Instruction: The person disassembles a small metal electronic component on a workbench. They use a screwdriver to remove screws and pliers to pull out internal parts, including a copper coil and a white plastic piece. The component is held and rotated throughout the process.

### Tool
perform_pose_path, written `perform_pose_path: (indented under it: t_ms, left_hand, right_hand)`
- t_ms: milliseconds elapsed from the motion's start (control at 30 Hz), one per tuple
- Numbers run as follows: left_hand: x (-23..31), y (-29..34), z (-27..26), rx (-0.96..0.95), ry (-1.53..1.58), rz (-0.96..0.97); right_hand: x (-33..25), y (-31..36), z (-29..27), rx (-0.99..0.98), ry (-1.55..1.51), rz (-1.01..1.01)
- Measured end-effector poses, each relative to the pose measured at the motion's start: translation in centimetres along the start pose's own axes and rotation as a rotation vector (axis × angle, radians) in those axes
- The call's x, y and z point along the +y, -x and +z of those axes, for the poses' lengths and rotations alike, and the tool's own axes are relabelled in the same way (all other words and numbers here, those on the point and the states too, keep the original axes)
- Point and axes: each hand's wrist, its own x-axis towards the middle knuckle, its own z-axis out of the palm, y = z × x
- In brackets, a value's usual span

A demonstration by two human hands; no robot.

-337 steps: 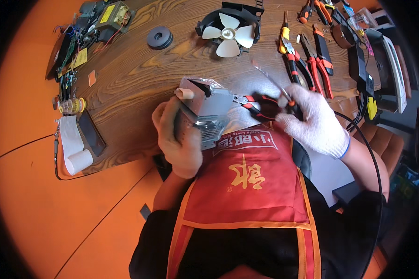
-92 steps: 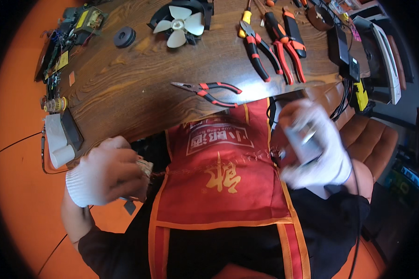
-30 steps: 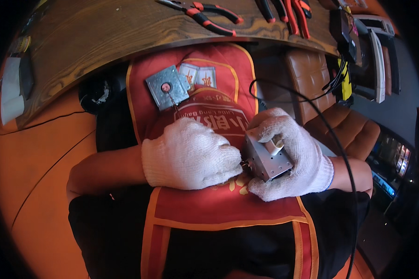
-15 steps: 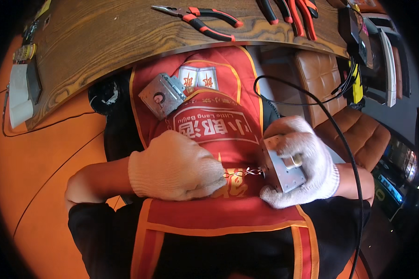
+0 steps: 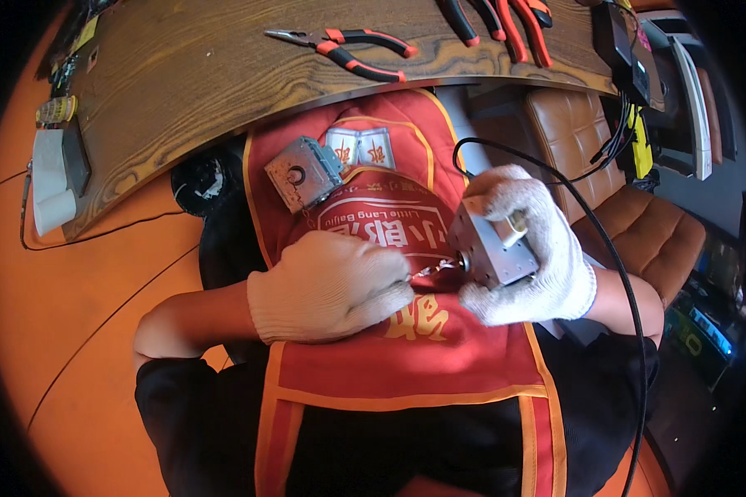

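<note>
My left hand (image 5: 331,286), in a white knit glove, is closed over my lap on a thin silvery chain (image 5: 435,269). The chain runs right from my fist to a grey metal box (image 5: 506,258) with small holes and a pale fitting on top. My right hand (image 5: 555,248), also gloved, grips that box with thumb below and fingers above. A second metal box (image 5: 300,176), with a round hole in its face, rests on the red apron (image 5: 406,373) beyond my left hand; a short bit of chain hangs from it toward that hand. What lies inside my left fist is hidden.
Ahead is a wooden table (image 5: 191,91) with long-nose pliers (image 5: 348,51) and more red-and-black-handled pliers (image 5: 522,33). A black cable (image 5: 609,240) loops down past my right arm. A brown padded chair (image 5: 580,141) stands at right.
My right hand has lifted the metal box up and slightly left, tilting it. My left hand has shifted a little right, and less chain shows between them. The view has shifted slightly.
</note>
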Motion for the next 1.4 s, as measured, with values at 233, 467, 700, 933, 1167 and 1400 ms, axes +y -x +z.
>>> perform_pose_path:
  t_ms: [233,467,700,933,1167,1400]
  left_hand:
    - [1.4,-0.8,0.8,0.263,-0.181,0.201]
    - [-0.8,0.0,1.3,0.204,0.087,0.347]
    - [-2.2,0.7,2.8,0.062,0.715,0.056]
    - [-2.6,1.0,2.4,0.052,0.776,0.030]
    - [-2.9,0.6,1.1,0.005,0.756,0.028]
    - [-3.4,0.5,1.1,-0.029,0.702,0.053]
  right_hand:
    - [-1.0,-1.5,0.5,-0.023,0.149,-0.050]
    - [-0.4,-1.0,2.0,-0.145,-0.276,0.191]
    - [2.5,0.0,4.1,-0.199,-0.509,0.386]
    - [3.8,1.1,5.5,-0.096,-0.695,0.450]
    - [3.5,1.0,5.9,0.041,-0.597,0.287]
    - [3.8,2.2,6.1,0.091,-0.656,0.359]
